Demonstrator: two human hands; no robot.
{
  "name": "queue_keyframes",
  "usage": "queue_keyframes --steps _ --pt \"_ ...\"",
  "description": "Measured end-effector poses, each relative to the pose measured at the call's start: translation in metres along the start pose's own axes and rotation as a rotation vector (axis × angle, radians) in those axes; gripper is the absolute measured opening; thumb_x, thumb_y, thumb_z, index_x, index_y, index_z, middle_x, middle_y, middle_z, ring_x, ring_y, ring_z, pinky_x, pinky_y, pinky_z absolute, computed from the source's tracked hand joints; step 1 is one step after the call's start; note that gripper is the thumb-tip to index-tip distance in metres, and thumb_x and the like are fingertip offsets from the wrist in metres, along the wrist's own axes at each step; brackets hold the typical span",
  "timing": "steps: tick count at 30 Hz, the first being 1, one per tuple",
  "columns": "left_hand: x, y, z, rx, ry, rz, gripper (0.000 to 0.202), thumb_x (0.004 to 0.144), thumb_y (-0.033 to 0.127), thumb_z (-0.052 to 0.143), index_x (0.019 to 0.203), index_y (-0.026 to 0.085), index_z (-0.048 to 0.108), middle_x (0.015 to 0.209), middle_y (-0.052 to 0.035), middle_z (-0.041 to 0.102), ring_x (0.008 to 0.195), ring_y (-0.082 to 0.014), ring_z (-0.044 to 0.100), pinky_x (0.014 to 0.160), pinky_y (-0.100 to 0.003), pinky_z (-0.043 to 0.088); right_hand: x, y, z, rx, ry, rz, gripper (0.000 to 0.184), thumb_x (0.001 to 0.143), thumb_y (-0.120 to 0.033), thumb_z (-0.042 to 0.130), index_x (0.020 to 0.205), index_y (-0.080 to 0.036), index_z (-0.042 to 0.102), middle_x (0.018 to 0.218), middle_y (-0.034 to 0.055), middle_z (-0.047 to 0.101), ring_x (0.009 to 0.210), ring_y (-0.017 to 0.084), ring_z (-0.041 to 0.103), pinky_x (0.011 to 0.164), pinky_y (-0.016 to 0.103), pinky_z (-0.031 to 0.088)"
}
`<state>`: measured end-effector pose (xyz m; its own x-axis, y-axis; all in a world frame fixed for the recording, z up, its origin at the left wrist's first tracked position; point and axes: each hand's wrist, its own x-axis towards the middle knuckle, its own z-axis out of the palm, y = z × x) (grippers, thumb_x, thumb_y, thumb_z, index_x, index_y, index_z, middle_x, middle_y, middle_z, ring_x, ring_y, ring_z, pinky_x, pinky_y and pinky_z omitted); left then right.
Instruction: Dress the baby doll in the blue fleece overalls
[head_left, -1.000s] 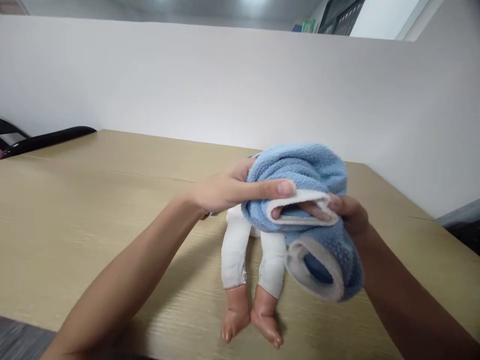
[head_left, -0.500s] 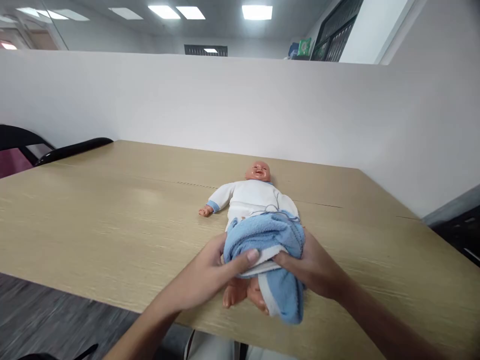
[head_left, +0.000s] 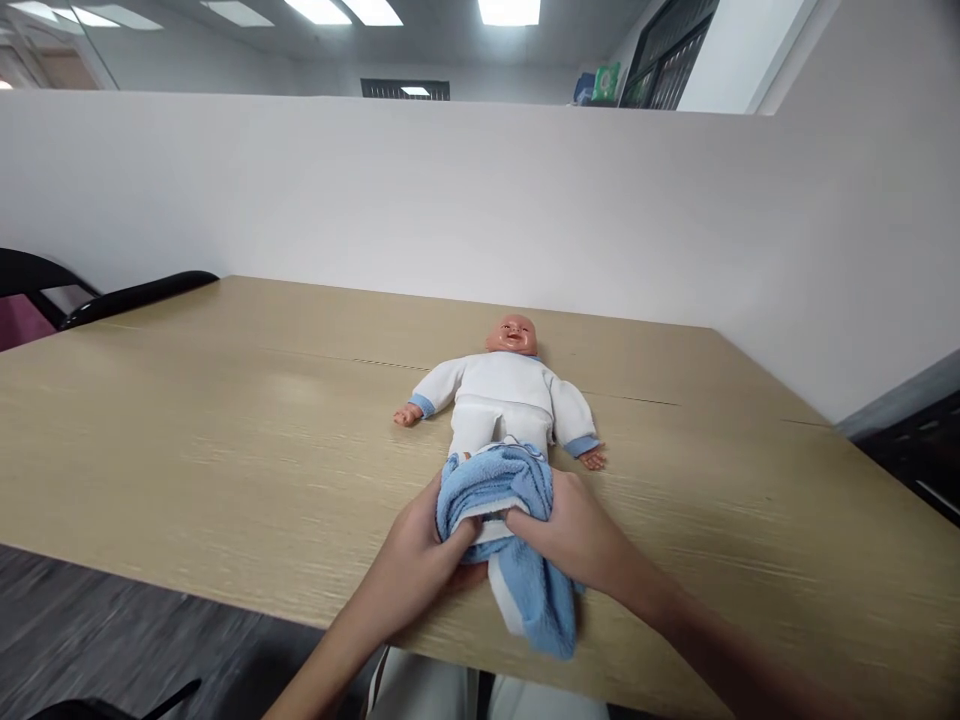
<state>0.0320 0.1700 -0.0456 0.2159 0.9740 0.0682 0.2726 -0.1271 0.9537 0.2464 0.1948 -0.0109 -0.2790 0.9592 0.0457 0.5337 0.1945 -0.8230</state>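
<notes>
A baby doll point(head_left: 504, 396) in white clothes lies on its back on the wooden table point(head_left: 225, 440), head toward the far partition. A bunched light-blue fleece garment with white lining point(head_left: 510, 530) covers its lower legs and feet near the table's front edge. My left hand point(head_left: 420, 550) is closed on the garment's left side with the thumb on top. On the other side, my right hand point(head_left: 574, 530) grips it too, fingers curled into the white-lined opening. The doll's feet are hidden under the cloth and my hands.
A white partition wall point(head_left: 375, 190) rises behind the table and along its right side. A black chair point(head_left: 90, 295) stands at the far left. The table's front edge runs just below my hands, with grey floor point(head_left: 112, 640) beyond.
The view pulled back and the whole doll came into sight. My hands brought the blue garment down from over the doll's body to its lower legs and feet.
</notes>
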Motion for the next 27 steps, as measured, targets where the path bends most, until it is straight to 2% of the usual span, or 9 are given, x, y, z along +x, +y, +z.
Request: queue_keyframes --steps 3,8,13,16,19,21,24,27 --pt "0.009 -0.002 -0.001 -0.022 -0.012 0.012 0.044 0.107 0.038 0.061 0.147 0.021 0.061 0.154 -0.0093 0.065 0.141 -0.027 0.062 0.12 -0.038 0.046 0.007 0.005 0.004 -0.008 0.016 -0.008 0.012 0.081 -0.018 0.066 0.091 -0.02 0.073 0.087 -0.0009 0.078 0.08 0.019 0.071 0.075 0.029 0.054" --pt "0.028 -0.004 -0.004 -0.018 -0.01 0.013 0.04 0.109 0.036 0.057 0.148 0.027 0.059 0.155 -0.0049 0.065 0.139 -0.0251 0.062 0.117 -0.038 0.046 0.025 0.012 0.003 -0.06 0.059 -0.01 0.006 0.082 -0.023 0.068 0.086 -0.02 0.071 0.081 0.0003 0.076 0.076 0.019 0.068 0.071 0.03 0.052" --pt "0.041 0.002 -0.009 0.133 0.021 -0.026 0.039 0.102 0.032 0.062 0.141 0.023 0.062 0.135 -0.0065 0.074 0.123 -0.0298 0.068 0.111 -0.043 0.048 0.042 0.008 -0.007 -0.181 0.105 0.002 0.013 0.082 -0.03 0.069 0.074 -0.021 0.064 0.069 -0.002 0.069 0.067 0.018 0.063 0.064 0.029 0.045" --pt "0.034 0.011 -0.014 0.127 0.02 -0.057 0.035 0.099 0.03 0.064 0.133 0.023 0.065 0.12 -0.0041 0.077 0.11 -0.0288 0.071 0.099 -0.039 0.052 0.037 -0.005 -0.015 -0.231 0.098 -0.015 0.02 0.082 -0.03 0.069 0.069 -0.022 0.056 0.064 -0.004 0.064 0.061 0.015 0.057 0.059 0.028 0.04" --pt "0.018 0.018 -0.017 0.038 0.005 -0.06 0.029 0.098 0.031 0.066 0.126 0.025 0.067 0.118 -0.0026 0.077 0.111 -0.0272 0.071 0.093 -0.033 0.054 0.024 -0.022 -0.017 -0.215 0.039 -0.059 0.02 0.082 -0.028 0.069 0.068 -0.022 0.055 0.064 -0.0054 0.064 0.06 0.013 0.055 0.059 0.027 0.039" --pt "0.005 0.018 -0.018 0.011 -0.002 -0.071 0.03 0.098 0.032 0.066 0.127 0.025 0.067 0.125 -0.0037 0.076 0.114 -0.027 0.07 0.094 -0.032 0.054 0.016 -0.03 -0.015 -0.195 -0.02 -0.085 0.012 0.082 -0.024 0.067 0.073 -0.022 0.059 0.07 -0.0054 0.068 0.064 0.013 0.058 0.062 0.027 0.041" --pt "-0.01 0.014 -0.019 0.048 -0.031 -0.101 0.036 0.099 0.032 0.063 0.134 0.024 0.065 0.136 -0.0068 0.073 0.119 -0.0287 0.068 0.103 -0.036 0.052 0.01 -0.034 -0.008 -0.22 -0.108 -0.043 0.006 0.081 -0.023 0.067 0.077 -0.023 0.063 0.075 -0.0046 0.072 0.066 0.014 0.062 0.063 0.028 0.04" --pt "-0.016 0.005 -0.017 0.156 -0.07 -0.122 0.03 0.097 0.031 0.06 0.126 0.025 0.067 0.131 -0.0087 0.074 0.119 -0.0333 0.066 0.107 -0.043 0.048 0.012 -0.029 -0.002 -0.255 -0.165 -0.029 0.003 0.083 -0.024 0.068 0.081 -0.024 0.066 0.08 -0.0021 0.075 0.072 0.018 0.066 0.067 0.031 0.043"
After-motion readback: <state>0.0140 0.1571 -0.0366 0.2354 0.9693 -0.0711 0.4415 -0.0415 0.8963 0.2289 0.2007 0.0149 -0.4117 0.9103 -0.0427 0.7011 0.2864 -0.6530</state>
